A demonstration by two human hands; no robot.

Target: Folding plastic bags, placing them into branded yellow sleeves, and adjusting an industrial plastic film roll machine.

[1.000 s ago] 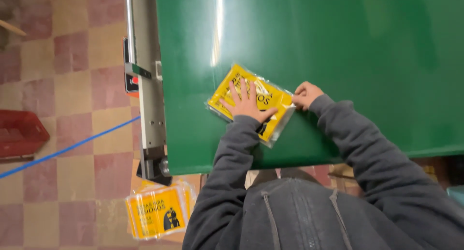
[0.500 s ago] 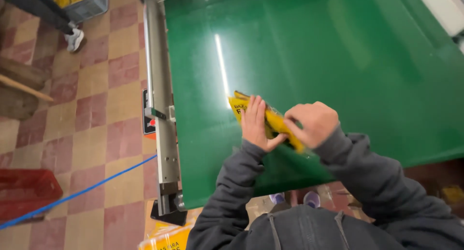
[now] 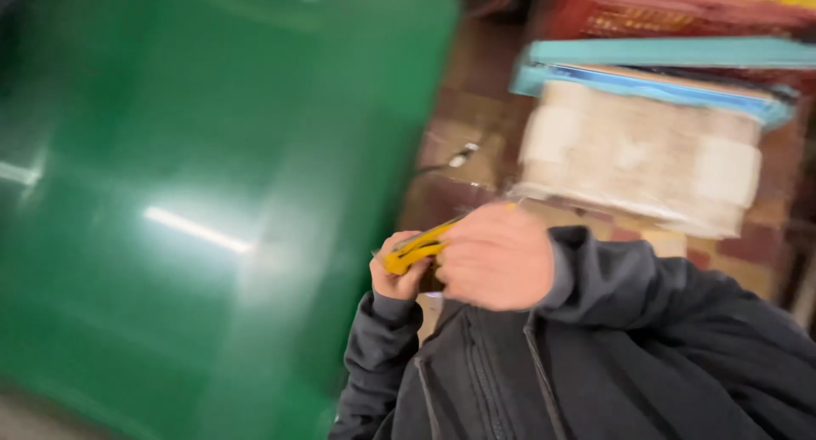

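Hands meet at lower centre of the frame, close to the chest of a dark zipped jacket (image 3: pixel 544 380). The right hand (image 3: pixel 497 257) is curled closed over one end of a flat yellow packet (image 3: pixel 416 249), covering most of it; the left hand (image 3: pixel 398 274) pinches the other end from below, fingers wrapped tight. The packet is off the surface, held edge-on between both hands, and motion blur hides its print and seal. Handling it well here likely means a firm pinch near the ends while keeping it flat, so the thin film does not crease.

To the left, the glossy green counter (image 3: pixel 170 219) fills the frame, its right edge just beside the left sleeve. At upper right sits a wrapped pale bundle (image 3: pixel 637 155) under a blue board (image 3: pixel 663 66), well apart, with tiled floor (image 3: pixel 459 142) between.
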